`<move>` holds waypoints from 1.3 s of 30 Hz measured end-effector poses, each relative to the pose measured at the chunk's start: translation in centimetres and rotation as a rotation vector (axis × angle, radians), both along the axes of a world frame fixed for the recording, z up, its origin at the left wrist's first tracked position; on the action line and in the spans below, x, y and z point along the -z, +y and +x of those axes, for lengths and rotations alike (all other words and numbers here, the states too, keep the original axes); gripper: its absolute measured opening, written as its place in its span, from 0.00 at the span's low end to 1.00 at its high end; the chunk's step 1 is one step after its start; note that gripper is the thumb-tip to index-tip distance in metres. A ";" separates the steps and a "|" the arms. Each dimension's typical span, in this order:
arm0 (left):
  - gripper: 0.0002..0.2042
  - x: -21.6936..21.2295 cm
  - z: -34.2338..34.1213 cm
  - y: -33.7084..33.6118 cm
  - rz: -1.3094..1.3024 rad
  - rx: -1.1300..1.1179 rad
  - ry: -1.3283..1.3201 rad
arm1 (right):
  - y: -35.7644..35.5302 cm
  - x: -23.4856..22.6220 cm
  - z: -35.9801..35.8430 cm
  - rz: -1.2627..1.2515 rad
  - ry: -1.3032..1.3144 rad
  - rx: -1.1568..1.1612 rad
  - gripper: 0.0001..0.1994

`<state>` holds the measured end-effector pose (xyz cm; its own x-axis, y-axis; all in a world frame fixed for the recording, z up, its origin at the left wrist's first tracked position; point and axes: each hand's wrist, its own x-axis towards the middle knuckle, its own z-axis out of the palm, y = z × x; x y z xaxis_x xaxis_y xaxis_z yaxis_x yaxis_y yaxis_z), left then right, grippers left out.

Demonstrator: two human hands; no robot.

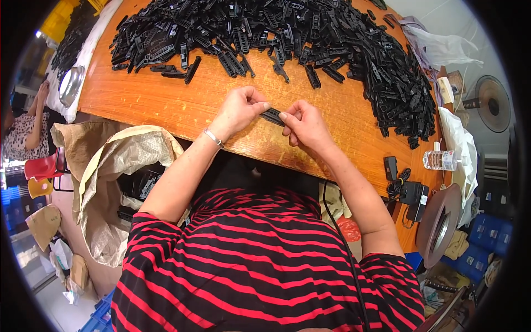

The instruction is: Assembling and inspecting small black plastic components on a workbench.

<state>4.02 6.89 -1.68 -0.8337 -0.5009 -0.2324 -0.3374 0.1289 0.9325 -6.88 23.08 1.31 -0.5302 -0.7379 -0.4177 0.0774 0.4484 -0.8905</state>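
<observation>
Between my two hands, just above the near edge of the wooden table, is a small black slotted plastic part. My left hand pinches its left end between thumb and finger, and a silver bracelet circles that wrist. The right end is gripped by the thumb and curled fingers of my right hand. My fingertips hide both ends of the part. Beyond my hands a large heap of similar black plastic parts spreads across the far side and curves down the right. A few loose ones lie at its near border.
An open woven sack with black parts inside stands left of my lap. At the table's right are a black power adapter with cable, a clear plastic bottle and a round brown-rimmed object. Another person sits at far left.
</observation>
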 end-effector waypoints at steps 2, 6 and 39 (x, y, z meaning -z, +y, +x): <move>0.06 0.1 0.1 -0.2 -0.017 0.012 -0.030 | -0.1 -0.2 0.0 0.062 -0.023 -0.033 0.07; 0.09 -0.1 0.1 -0.1 -0.074 0.016 -0.065 | -0.2 -0.2 -0.3 0.078 -0.028 -0.065 0.09; 0.08 -6.7 9.1 -4.7 -0.958 -0.008 0.019 | -0.9 1.1 -6.3 0.028 1.105 -0.003 0.10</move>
<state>13.15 2.20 4.98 -0.8287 -0.4771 0.2927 -0.3274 0.8373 0.4379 -13.22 22.21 0.17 -0.6197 -0.7377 0.2681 -0.7556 0.4683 -0.4580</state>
